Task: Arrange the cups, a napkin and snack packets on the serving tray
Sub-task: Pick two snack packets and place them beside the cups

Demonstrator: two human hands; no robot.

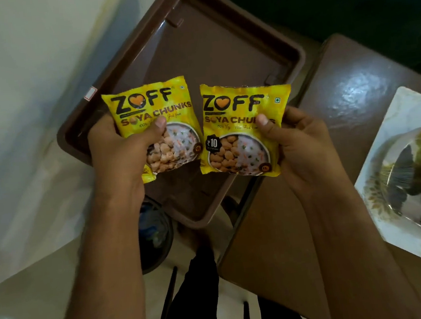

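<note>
Two yellow soya-chunk snack packets are held up side by side over a brown plastic serving tray [209, 55]. My left hand [120, 153] grips the left packet [151, 105] with the thumb across its front. My right hand [298, 145] grips the right packet [243, 135] the same way. The tray lies tilted across the middle of the view, and no objects show on the part of it not hidden by the packets. No cups or napkin show in this view.
A dark brown table [352, 87] stands at the right, with a white patterned plate [395, 145] holding a clear domed cover at its right edge. Pale floor lies to the left. My dark trousers [200, 295] and a dark round object [154, 232] are below the tray.
</note>
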